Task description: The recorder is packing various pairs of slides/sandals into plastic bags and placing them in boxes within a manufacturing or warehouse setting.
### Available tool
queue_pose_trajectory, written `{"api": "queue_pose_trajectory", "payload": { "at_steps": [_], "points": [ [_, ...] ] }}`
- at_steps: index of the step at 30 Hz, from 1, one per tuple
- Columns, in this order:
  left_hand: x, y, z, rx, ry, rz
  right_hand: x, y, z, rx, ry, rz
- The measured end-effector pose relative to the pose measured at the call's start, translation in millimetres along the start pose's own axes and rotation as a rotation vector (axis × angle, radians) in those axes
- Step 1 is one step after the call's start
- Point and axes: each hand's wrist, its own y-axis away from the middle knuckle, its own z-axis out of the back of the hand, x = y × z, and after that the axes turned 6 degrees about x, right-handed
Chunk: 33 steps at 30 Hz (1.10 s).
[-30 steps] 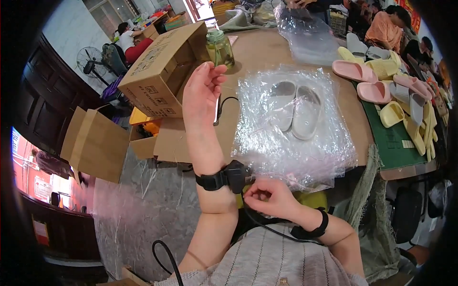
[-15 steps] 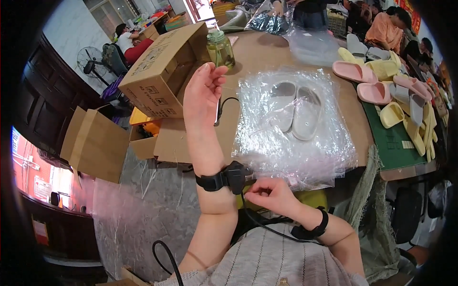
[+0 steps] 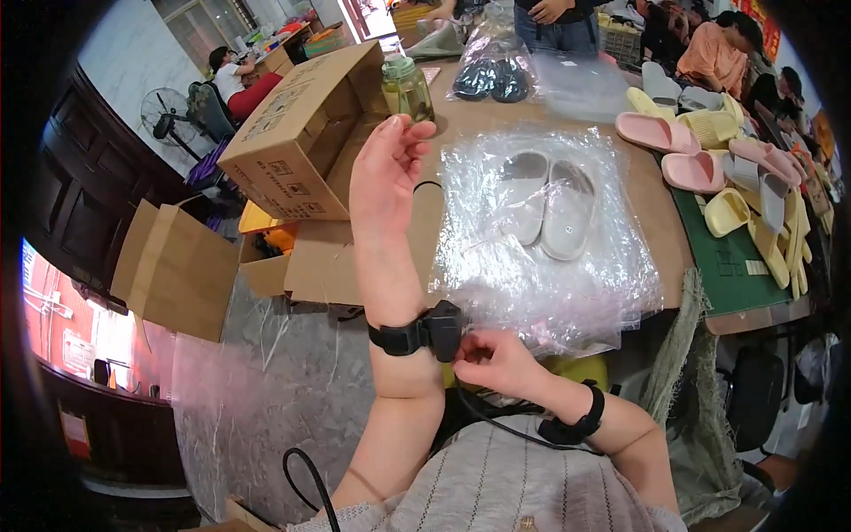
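Observation:
My left hand [image 3: 387, 182] is raised upright in front of the cardboard box, palm up, its loosely curled fingers apart and holding nothing. A black strap with a black device [image 3: 444, 331] is worn on that forearm, and a black cable [image 3: 496, 425] runs from the device's lower end. My right hand [image 3: 501, 363] is closed in a pinch against the device's right edge; what lies between its fingertips is hidden. Beyond it, a pair of light grey slippers [image 3: 567, 208] lies in clear plastic on a stack of clear plastic bags [image 3: 603, 288]. My right wrist wears another black strap [image 3: 592, 412].
The open cardboard box [image 3: 292, 142] and a green-lidded jar [image 3: 406, 87] stand at the back left of the table. Pink, yellow and grey slippers [image 3: 696, 173] are piled at right on a green mat [image 3: 731, 266]. Dark slippers [image 3: 489, 80] in plastic lie at the back, near a standing person.
My left hand has shifted slightly right. My right hand has come a little left, up to the device. At the back, the bagged dark slippers have come down onto the table.

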Motion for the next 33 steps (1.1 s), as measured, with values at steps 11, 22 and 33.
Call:
{"api": "queue_pose_trajectory", "payload": {
  "at_steps": [11, 22, 33],
  "points": [
    [3.1, -1.0, 7.0, -0.010, 0.036, 0.019, -12.1, -2.9, 19.4, 0.242, -0.228, 0.005],
    [5.2, 1.1, 12.0, -0.002, 0.085, 0.042, -9.8, -6.2, 17.0, 0.317, -0.291, -0.237],
    [8.6, 0.5, 17.7, 0.007, 0.183, 0.076, -24.3, -9.6, 20.2, 0.557, -0.538, -0.242]
  ]
}}
